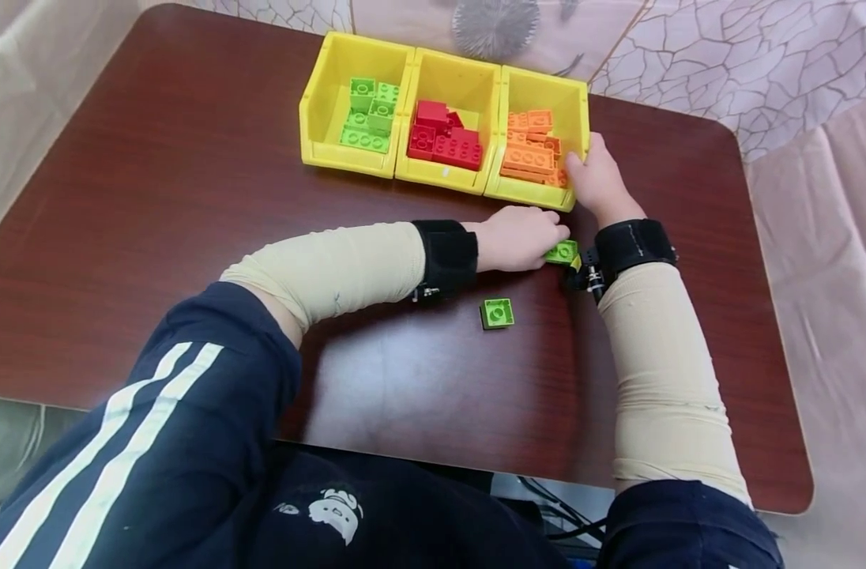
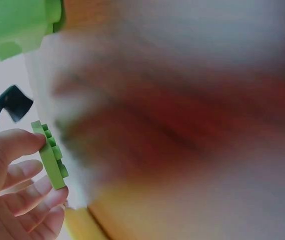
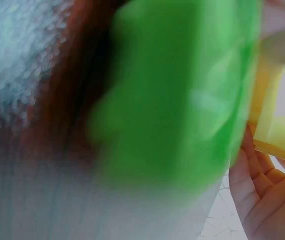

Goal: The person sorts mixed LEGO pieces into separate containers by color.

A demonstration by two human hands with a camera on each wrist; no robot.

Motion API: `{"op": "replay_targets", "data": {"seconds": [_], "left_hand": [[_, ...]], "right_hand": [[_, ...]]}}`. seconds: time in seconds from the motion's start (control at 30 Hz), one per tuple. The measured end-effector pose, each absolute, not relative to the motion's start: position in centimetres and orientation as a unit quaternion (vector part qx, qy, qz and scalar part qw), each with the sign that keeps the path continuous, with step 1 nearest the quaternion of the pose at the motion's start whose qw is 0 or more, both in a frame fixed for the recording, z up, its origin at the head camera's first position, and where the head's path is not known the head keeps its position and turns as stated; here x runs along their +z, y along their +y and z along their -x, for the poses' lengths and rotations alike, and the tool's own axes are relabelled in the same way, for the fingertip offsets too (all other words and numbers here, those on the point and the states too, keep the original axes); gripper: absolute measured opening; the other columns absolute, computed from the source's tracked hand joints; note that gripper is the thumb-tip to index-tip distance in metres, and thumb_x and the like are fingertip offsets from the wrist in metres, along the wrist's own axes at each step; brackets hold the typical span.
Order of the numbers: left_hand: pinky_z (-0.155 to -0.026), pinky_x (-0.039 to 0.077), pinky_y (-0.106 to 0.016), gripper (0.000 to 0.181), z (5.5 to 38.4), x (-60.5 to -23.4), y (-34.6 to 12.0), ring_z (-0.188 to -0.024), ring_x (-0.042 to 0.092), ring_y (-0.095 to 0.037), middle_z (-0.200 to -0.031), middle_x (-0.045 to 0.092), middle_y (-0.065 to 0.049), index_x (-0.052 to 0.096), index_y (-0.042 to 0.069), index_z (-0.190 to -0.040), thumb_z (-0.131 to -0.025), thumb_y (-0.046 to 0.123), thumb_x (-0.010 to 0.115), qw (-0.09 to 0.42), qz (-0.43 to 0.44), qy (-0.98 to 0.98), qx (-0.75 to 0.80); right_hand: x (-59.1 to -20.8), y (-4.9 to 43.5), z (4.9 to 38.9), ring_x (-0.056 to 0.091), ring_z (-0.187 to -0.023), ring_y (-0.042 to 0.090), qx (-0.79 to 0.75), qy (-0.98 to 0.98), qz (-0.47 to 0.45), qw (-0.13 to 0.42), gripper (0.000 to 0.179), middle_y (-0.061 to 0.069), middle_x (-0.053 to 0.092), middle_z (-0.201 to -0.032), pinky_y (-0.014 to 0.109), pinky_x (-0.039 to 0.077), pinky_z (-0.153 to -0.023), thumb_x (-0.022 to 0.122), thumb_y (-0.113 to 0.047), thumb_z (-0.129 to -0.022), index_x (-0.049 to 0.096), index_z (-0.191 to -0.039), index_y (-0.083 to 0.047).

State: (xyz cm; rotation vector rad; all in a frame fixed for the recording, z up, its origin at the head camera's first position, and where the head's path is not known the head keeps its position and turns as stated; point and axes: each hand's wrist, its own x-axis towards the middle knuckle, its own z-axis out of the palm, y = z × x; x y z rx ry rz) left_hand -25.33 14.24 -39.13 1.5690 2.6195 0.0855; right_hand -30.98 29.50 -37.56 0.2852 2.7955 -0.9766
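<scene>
My left hand (image 1: 514,239) pinches a thin green toy brick (image 2: 52,157) between thumb and fingers, its studs showing side-on in the left wrist view. Just right of it, my right hand (image 1: 604,182) grips the side wall of the rightmost yellow bin (image 1: 578,103), thumb over the rim. That bin holds orange bricks (image 1: 529,158). A square green brick (image 1: 497,314) lies on the table, nearer the body than the left hand. Very close to the right wrist camera, a blurred green brick (image 3: 157,100) hides most of that view.
Two more yellow bins stand joined to the left: the middle bin (image 1: 450,178) with red bricks (image 1: 443,142), the left bin (image 1: 315,118) with light green bricks (image 1: 369,118). All three stand near the far edge of the brown table (image 1: 156,158). Patterned cloth (image 1: 689,47) hangs behind.
</scene>
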Motion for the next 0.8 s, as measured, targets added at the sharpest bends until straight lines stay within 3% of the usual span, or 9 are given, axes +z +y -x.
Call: {"op": "replay_targets", "data": {"seconds": [0.4,0.57,0.8], "left_hand": [[-0.079,0.046,-0.036,0.026,26.2,-36.8,4.1,-0.095,0.055,-0.021,-0.101,0.057,-0.005,0.058,0.009,-0.11,-0.087,0.021,0.061,0.036,-0.474,0.873,0.109],[-0.077,0.046,-0.038,0.024,26.6,-36.1,-1.2,-0.089,0.055,-0.025,-0.095,0.057,-0.009,0.059,0.005,-0.106,-0.086,0.019,0.063,-0.005,-0.457,0.881,0.12],[-0.084,0.044,-0.043,0.031,27.5,-35.0,-7.7,-0.097,0.053,-0.029,-0.103,0.057,-0.013,0.059,0.001,-0.113,-0.086,0.014,0.063,-0.029,-0.403,0.907,0.119]], "right_hand": [[-37.5,29.4,30.9,0.039,-0.116,0.026,-0.329,0.937,-0.091,0.077,0.053,0.016,0.037,-0.134,0.038,0.031,-0.099,0.027,-0.031,-0.098,0.015,-0.145,-0.008],[-37.6,29.5,30.8,0.039,-0.113,0.028,-0.326,0.939,-0.088,0.068,0.053,0.018,0.038,-0.131,0.04,0.031,-0.098,0.026,-0.03,-0.098,0.017,-0.143,-0.006],[-37.6,29.4,30.6,0.039,-0.113,0.03,-0.327,0.939,-0.081,0.064,0.053,0.02,0.038,-0.131,0.041,0.031,-0.098,0.026,-0.03,-0.098,0.018,-0.143,-0.004]]}}
